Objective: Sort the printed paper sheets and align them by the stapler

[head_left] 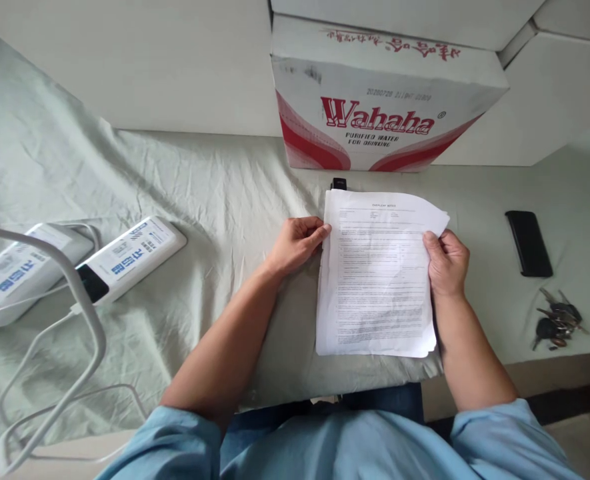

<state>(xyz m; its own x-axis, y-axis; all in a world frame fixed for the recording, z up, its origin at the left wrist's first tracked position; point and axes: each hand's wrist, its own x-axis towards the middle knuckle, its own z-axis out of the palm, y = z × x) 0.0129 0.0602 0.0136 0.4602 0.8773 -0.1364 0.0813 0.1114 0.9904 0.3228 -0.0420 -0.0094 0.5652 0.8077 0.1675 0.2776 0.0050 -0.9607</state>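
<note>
Both hands pinch a stack of printed papers (377,273) by its upper edges — left hand (297,243) at one side, right hand (445,261) opposite — squaring the sheets flat on the pale green cloth (215,200), near a Wahaha carton (379,100).

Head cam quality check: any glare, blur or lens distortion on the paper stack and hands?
Head view: soft even light with faint shadows; no glare on the white printed paper stack; its small text is too blurred to read; left hand and right hand are sharp; wide-angle bending shows at the edges, curving the white cable.
</note>
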